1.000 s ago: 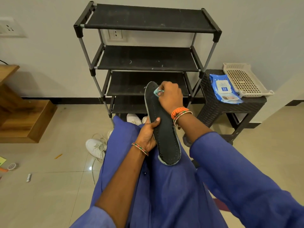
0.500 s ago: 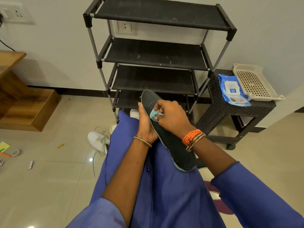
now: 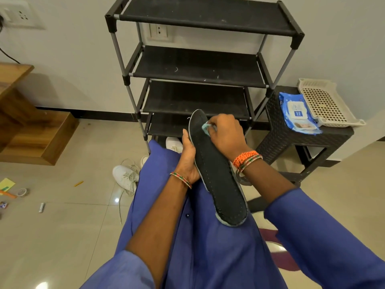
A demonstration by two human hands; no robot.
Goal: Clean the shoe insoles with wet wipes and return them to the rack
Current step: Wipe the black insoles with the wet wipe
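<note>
Gripping along one long edge, the left hand (image 3: 188, 161) props a black shoe insole (image 3: 216, 174) over the lap, thumb up the near edge and fingers hidden behind it; the right hand (image 3: 225, 134) pinches a crumpled pale-teal wet wipe (image 3: 206, 128) against the toe end of the insole's upper face

Largest to smallest: the four-tier black shoe rack (image 3: 200, 65) stands against the wall directly ahead, none of its shelves showing an insole; a dark woven-pattern side table (image 3: 291, 140) sits just beside the rack's right legs, bearing a beige perforated tray (image 3: 325, 103) and a blue wet-wipes pack (image 3: 295, 111) that touch each other; a white sneaker (image 3: 125, 178) lies on the tiled floor left of the blue-clad knees, a second white sneaker (image 3: 174, 142) just beyond them

Handling, as judged: the insole looks light, thin and flexible, its heel end hanging unsupported over the lap, so it probably bows under pressure unless backed from behind. A hold at mid-length, as here, leaves both ends reachable for wiping. The stitched, fabric-like face likely offers friction, though dampness may make it slicker. The wipe is soft and shapeless, best bunched between fingertips

Return to a rack shelf is not yet begun
</note>
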